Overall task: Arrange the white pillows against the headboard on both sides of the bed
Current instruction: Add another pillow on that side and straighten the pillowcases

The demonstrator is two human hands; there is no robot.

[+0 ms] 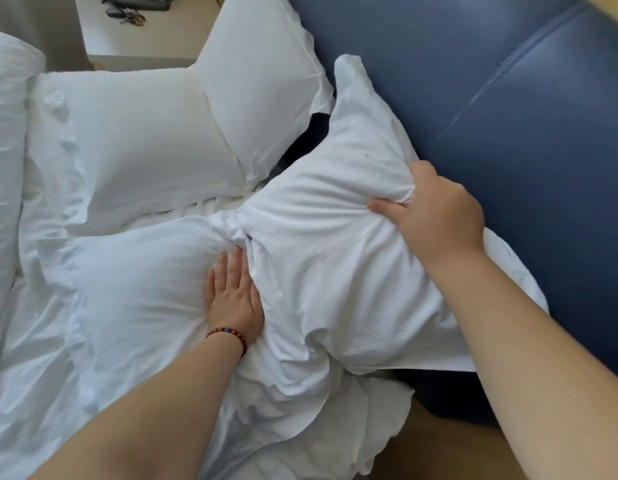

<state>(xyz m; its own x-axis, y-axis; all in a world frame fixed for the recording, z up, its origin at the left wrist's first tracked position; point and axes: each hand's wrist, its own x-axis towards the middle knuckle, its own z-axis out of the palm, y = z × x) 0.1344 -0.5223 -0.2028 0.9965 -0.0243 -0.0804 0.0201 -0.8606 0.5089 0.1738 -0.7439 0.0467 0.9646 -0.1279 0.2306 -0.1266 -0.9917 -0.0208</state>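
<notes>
Here, against the blue headboard (508,98), the right hand (435,213) bunches a white pillow (335,271); beside it the left hand (233,296) presses flat on another pillow (137,289).

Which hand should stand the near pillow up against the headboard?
Right. The right hand already grips the near pillow beside the blue headboard; the left hand lies flat on the lower pillow.

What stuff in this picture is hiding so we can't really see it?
- Dark items on the bedside table: head view, cut off by the top edge and too small to name.
- Left hand fingertips: tucked under the upright pillow.
- Right hand fingers: buried in bunched pillow fabric.
- Blue headboard base: covered by pillows.
- Rest of the bed: beyond the left and bottom edges.
</notes>
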